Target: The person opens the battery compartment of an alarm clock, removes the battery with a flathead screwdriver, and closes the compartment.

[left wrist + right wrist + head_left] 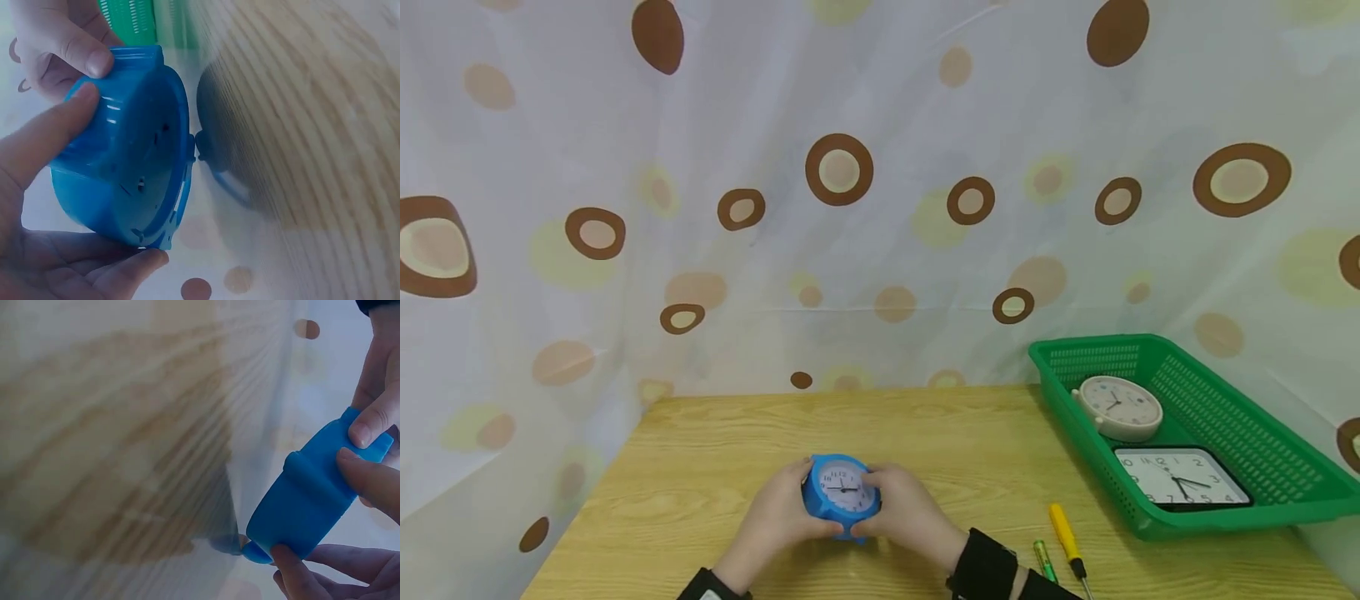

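A blue clock [842, 490] with a white dial is held between both hands just above the wooden table, its face turned up toward the head view. My left hand [781, 510] grips its left side, the thumb at the lower edge. On the other side my right hand [910, 510] holds the rim, fingers curled round it. In the left wrist view the blue back of the clock [140, 156] shows, with small holes and a thin blue piece along its edge. The right wrist view shows the blue casing [306, 494] pinched by fingers of both hands.
At the right stands a green basket [1247, 518] with a round white clock [1122, 408] and a square black-rimmed clock [1183, 477]. In front of it lie a yellow-handled screwdriver [1064, 533] and a green battery [1044, 560]. A patterned curtain [880, 250] hangs behind the table [700, 450].
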A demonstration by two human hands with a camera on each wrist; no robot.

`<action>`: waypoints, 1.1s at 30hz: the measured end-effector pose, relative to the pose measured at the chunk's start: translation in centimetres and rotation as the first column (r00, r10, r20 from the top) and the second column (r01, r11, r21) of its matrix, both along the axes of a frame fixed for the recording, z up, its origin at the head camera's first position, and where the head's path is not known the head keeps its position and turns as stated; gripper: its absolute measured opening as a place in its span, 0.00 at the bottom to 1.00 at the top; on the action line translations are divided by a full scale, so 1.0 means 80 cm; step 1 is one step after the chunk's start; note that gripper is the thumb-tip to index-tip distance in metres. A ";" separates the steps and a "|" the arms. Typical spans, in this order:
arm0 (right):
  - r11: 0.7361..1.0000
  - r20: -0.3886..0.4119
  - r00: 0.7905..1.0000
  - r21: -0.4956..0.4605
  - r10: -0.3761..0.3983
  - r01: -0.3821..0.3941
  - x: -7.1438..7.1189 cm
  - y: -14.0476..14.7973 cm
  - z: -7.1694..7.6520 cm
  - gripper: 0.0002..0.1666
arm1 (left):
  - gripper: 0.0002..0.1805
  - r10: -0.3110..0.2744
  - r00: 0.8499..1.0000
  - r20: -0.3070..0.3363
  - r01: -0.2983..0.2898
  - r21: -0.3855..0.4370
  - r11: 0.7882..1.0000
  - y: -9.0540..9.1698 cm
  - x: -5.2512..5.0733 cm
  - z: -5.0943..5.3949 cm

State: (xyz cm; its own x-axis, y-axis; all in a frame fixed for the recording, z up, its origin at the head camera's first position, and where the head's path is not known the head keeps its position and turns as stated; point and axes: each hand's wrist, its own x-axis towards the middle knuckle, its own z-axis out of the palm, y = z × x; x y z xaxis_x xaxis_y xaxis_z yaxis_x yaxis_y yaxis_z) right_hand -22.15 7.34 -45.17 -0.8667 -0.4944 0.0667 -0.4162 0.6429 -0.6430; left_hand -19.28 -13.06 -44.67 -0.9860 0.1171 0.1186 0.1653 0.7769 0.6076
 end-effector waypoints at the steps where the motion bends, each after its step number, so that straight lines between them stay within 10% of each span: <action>1: 1.000 -0.014 1.000 0.022 -0.007 0.008 -0.001 -0.004 0.000 0.40 | 0.54 0.010 1.000 0.002 -0.010 0.004 1.000 -0.001 -0.001 -0.002; 22: 0.972 -0.239 0.971 0.219 -0.030 0.084 -0.027 -0.071 -0.011 0.35 | 0.49 0.058 0.997 0.045 -0.060 0.038 0.997 -0.039 -0.035 -0.027; 33: 0.960 -0.268 0.963 0.266 -0.009 0.083 -0.036 -0.090 -0.009 0.14 | 0.49 0.098 0.995 0.014 -0.097 -0.054 0.994 -0.038 -0.043 -0.029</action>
